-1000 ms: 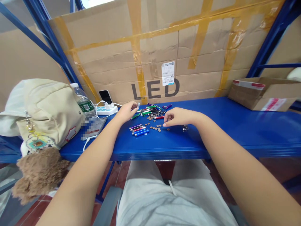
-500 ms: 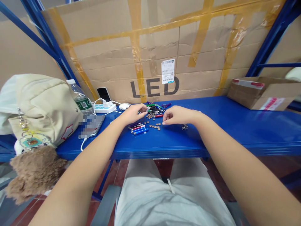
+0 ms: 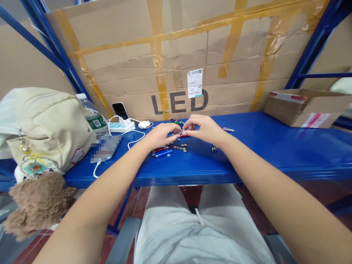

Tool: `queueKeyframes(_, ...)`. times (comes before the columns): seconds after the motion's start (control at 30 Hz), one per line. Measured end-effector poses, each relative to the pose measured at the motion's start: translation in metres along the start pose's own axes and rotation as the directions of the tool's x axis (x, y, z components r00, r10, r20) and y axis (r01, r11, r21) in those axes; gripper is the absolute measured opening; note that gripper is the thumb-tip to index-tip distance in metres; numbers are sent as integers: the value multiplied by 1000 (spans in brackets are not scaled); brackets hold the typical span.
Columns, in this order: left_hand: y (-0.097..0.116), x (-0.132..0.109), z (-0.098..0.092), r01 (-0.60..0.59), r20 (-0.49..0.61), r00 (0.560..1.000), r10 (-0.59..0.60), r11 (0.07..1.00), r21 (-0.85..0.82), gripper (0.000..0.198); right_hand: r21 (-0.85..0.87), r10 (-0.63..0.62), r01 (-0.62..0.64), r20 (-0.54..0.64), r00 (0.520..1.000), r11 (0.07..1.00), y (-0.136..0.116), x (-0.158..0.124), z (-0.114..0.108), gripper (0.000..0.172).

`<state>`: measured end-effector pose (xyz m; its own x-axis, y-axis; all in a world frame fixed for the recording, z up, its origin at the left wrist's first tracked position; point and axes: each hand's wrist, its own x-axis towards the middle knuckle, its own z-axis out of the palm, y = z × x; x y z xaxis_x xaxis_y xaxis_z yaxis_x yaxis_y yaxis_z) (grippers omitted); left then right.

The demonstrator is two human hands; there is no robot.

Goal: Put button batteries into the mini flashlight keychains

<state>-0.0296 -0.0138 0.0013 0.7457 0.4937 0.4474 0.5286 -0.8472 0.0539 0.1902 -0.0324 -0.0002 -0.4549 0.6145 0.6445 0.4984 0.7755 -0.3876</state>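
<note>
My left hand [image 3: 161, 134] and my right hand [image 3: 202, 127] meet over a blue shelf [image 3: 247, 154], fingertips pinched together on a small silvery part between them that I cannot make out. Under and behind them lies a heap of small coloured tubes [image 3: 177, 123]. A few finished-looking tubes [image 3: 162, 152] lie in a row near my left wrist. Several small brown discs [image 3: 181, 147] are scattered just in front of the hands. A small metal clip [image 3: 214, 148] lies to the right of my right wrist.
A beige bag [image 3: 52, 128] with a plush charm [image 3: 38, 205] fills the left end, beside a water bottle [image 3: 92, 115], a phone [image 3: 106, 148] on a white cable and a power strip [image 3: 122, 126]. A taped LED carton [image 3: 178, 66] stands behind; a small box [image 3: 305, 108] sits right.
Both hands have left the shelf surface and come together above the tube heap, the right hand moving left and up. The left hand drew in towards it.
</note>
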Motion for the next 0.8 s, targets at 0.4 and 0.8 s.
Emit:
queueKeyframes(0.4, -8, -2, 0, -9, -63, 998, 11, 999, 31, 17, 42, 199, -204, 104, 974, 978, 11, -2, 2, 28)
queueKeyframes(0.8, -15, -3, 0, -17, -21, 1000, 18, 997, 76, 17, -186, 284, -220, 499, 819, 958, 7, -3, 8, 18)
